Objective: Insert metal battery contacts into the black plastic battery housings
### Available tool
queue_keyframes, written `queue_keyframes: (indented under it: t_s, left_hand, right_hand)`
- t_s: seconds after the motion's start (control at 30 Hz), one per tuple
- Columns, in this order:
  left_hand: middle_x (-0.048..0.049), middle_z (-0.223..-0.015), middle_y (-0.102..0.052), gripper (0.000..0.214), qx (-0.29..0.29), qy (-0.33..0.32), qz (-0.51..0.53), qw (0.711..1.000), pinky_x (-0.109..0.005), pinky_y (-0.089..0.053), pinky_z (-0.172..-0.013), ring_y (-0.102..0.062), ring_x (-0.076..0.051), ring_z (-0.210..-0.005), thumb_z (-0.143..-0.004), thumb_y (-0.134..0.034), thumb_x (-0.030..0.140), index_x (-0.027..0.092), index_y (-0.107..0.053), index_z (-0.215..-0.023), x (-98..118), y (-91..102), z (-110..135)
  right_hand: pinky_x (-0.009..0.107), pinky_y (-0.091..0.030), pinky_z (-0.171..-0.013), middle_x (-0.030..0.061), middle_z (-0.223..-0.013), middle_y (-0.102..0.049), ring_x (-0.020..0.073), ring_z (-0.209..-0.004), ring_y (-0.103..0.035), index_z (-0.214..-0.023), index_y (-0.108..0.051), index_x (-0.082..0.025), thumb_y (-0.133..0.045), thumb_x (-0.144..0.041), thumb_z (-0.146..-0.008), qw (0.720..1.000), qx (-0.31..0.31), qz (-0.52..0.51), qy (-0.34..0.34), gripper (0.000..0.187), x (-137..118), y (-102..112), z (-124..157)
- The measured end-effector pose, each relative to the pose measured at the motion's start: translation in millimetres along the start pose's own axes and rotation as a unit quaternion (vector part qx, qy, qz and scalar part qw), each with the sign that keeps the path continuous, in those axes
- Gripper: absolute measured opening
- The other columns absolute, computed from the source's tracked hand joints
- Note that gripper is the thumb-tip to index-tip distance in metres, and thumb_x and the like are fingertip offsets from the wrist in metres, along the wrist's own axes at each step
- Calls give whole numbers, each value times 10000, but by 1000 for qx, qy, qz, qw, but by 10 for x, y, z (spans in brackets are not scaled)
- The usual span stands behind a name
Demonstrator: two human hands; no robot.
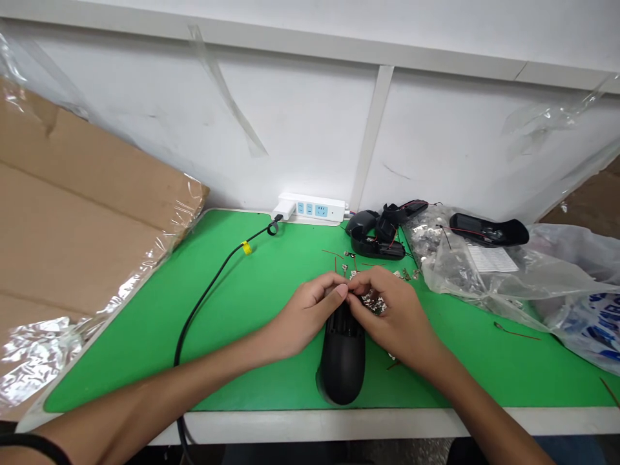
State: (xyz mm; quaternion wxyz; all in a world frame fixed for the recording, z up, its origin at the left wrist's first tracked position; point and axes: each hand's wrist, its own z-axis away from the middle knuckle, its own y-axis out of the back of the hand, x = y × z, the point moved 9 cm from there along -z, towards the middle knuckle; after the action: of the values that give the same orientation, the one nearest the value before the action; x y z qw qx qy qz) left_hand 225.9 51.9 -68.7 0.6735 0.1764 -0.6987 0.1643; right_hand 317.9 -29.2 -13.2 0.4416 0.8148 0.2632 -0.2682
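Observation:
A black oval plastic housing [341, 365] lies lengthwise on the green mat [252, 310], close to the front edge. My left hand [307, 310] and my right hand [387, 313] meet over its far end, fingers curled and pinched together. What they pinch is too small to make out. Several small metal contacts [375, 302] and short thin wires [334, 255] lie scattered just behind and beside my right hand.
A white power strip [314, 208] sits against the back wall, with a black cable [203, 297] running off the front edge. More black housings [375, 232] lie behind. Clear plastic bags [484, 271] fill the right side, and a wrapped cardboard box [72, 226] the left.

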Motion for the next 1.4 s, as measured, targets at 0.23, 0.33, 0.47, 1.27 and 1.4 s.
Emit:
queue_keyframes:
  t_s: [0.23,0.33,0.47,1.27,1.4]
  left_hand:
    - [-51,-1078,-677,305,20,29,66,997,-282,-429,-896,-588,-198,-1020,-1014,-614,462,175,-676,-1097,-82,52,-54]
    - [-45,-1124,-669,308,23,10,58,998,-291,-420,-907,-577,-202,-1054,-1027,-594,465,203,-654,-1178,-72,60,-46]
    - [-27,-1056,-633,295,24,-15,3,1000,-308,-404,-902,-547,-200,-1024,-1049,-540,485,221,-638,-1134,-34,60,0]
    - [51,-742,-439,286,-18,5,72,997,-237,-308,-612,-390,-114,-673,-1047,-551,510,231,-511,-1097,-9,-47,28]
    - [47,-732,-476,335,-6,28,88,996,-230,-337,-601,-443,-116,-660,-1015,-585,553,232,-521,-1085,-70,-18,-8]
  right_hand:
    - [314,-488,-750,17,-942,-680,183,-859,-625,-1019,-658,-241,-679,-203,-960,1000,0,-14,-18,73,66,5,0]
    - [314,-491,-750,16,-943,-680,177,-845,-623,-1008,-667,-242,-695,-239,-961,999,1,-32,-43,54,113,6,4]
    - [304,-484,-693,10,-933,-668,168,-795,-609,-983,-663,-241,-723,-291,-937,989,-7,-91,-115,90,234,-22,16]
    - [258,-420,-675,-29,-827,-578,134,-763,-516,-931,-621,-220,-822,-421,-864,917,-59,-313,-238,292,439,-160,57]
    - [264,-404,-628,-24,-809,-561,138,-726,-503,-946,-626,-226,-707,-469,-952,930,-62,-269,-241,256,442,-128,66]
